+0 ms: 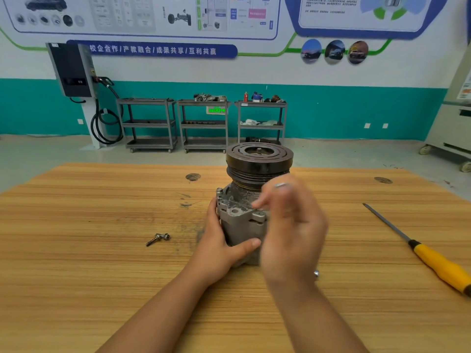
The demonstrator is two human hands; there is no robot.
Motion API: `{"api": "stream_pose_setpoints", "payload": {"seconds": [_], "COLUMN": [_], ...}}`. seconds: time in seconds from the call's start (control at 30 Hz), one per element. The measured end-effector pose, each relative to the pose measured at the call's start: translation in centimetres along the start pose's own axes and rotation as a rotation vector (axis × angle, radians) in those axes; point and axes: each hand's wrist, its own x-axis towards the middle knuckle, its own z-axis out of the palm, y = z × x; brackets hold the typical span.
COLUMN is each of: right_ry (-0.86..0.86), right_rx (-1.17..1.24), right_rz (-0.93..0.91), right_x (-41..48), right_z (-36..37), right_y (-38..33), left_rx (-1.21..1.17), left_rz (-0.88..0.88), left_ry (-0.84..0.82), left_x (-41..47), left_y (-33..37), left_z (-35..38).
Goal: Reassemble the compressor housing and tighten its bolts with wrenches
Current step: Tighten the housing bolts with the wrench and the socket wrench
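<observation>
**A:** Where does the job stand?

**B:** The compressor housing (242,225) is together in one piece. It stands upright near the middle of the wooden table (102,250), with the grooved pulley (258,159) on top. So I'd judge the reassembly largely done and the bolting only part way.

**A:** What makes you say part way?

**B:** One seated bolt (219,191) shows at the far left corner of the flange (239,210), but the ears nearer the camera look like open holes. Two loose bolts (158,238) lie on the table to the left, apart from the housing. Those are probably waiting to go in.

**A:** And the hands?

**B:** The left hand (221,248) wraps the lower body from the left, thumb across the front face, bracing it. The right hand (293,233) is in front of the right side, with its fingers curled toward the flange. It is badly blurred. A glint of metal shows above the fingers and another by the wrist, which could be a small wrench or a bolt. I cannot tell what it holds, if anything.

**A:** Any wrench lying out?

**B:** None that I can make out. There is only a yellow-handled screwdriver (433,261), well off to the right. The remaining bolts and the final tightening seem to be what's left.
</observation>
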Motion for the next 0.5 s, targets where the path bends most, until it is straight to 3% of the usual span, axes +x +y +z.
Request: {"api": "stream_pose_setpoints", "payload": {"seconds": [0.07, 0.2, 0.5], "right_ry": [0.158, 0.358, 0.447], "right_rx": [0.244, 0.460, 0.537], "right_rz": [0.156, 0.484, 0.674], "right_x": [2.4, 5.3, 6.4], "right_z": [-1.8, -4.7, -7.6], "right_y": [-0.6, 0.9, 4.3], "left_rx": [-0.069, -0.135, -0.129], "left_rz": [-0.029, -0.047, -0.033], "left_ry": [-0.002, -0.001, -0.005], "left_x": [-0.3, -0.2, -0.2], "left_y": [0.2, 0.1, 0.1], "left_z": [-0.1, -0.2, -0.2]}}
